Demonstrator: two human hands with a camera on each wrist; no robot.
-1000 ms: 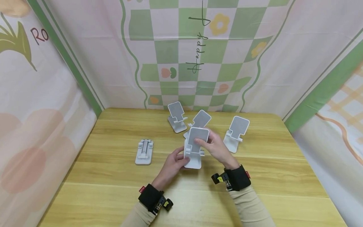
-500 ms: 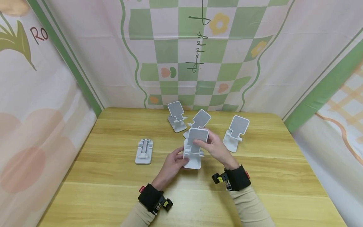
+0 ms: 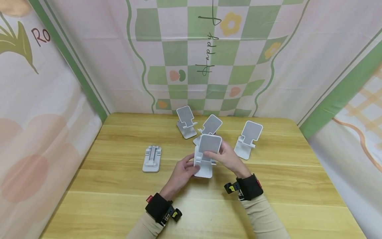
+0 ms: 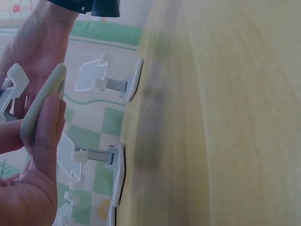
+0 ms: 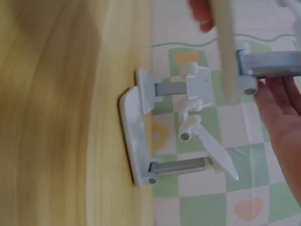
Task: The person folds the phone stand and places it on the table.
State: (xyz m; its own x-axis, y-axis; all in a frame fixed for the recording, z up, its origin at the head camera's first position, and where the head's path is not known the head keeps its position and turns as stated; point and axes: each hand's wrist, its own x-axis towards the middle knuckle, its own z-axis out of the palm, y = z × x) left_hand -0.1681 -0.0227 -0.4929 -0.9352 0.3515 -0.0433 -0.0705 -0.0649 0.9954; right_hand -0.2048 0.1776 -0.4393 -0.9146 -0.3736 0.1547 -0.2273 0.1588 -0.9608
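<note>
A white folding phone stand (image 3: 204, 170) with a grey pad is held over the table in both hands. My left hand (image 3: 183, 171) pinches its base at the lower left; in the left wrist view, thumb and fingers lie on both faces of the base (image 4: 41, 106). My right hand (image 3: 231, 159) grips the upper plate (image 3: 210, 144), thumb on the pad and fingers behind it, mostly hidden. In the right wrist view, the stand's metal arm (image 5: 275, 63) runs out from the base near the right hand (image 5: 282, 127).
Unfolded phone stands stand at the back: one at left (image 3: 185, 116), one partly behind the held stand (image 3: 212, 124), one at right (image 3: 251, 132). A folded stand (image 3: 151, 160) lies left of the left hand. Patterned cloth (image 3: 176, 53) hangs behind the wooden table (image 3: 119, 205).
The upper plate of the held stand has tilted and shifted slightly to the right with the right hand. The left hand keeps its grip on the base; the other stands stay put.
</note>
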